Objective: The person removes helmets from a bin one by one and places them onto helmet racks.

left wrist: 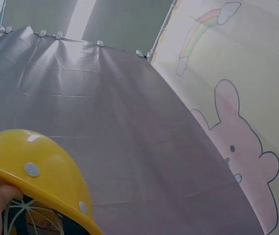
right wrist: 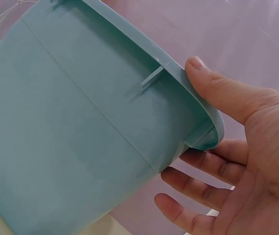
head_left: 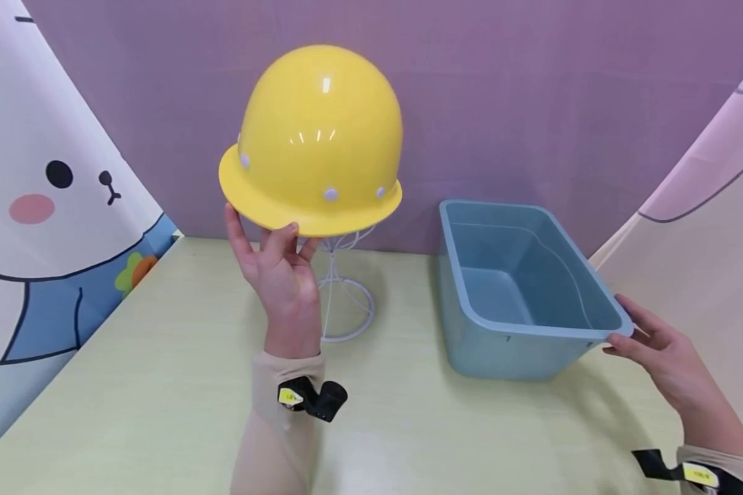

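A yellow hard hat (head_left: 322, 137) could tip or topple the slender wire stand (head_left: 332, 265) beneath it, a risk likely owed to one-sided support: the left hand (head_left: 287, 278) grips only its near-left brim. Whether the stand bears any weight is unclear. The hat is just above that hand and well left of the right hand (head_left: 662, 354), which grasps the near-right rim corner of a blue bin (head_left: 508, 356) on the desk (head_left: 408, 426).
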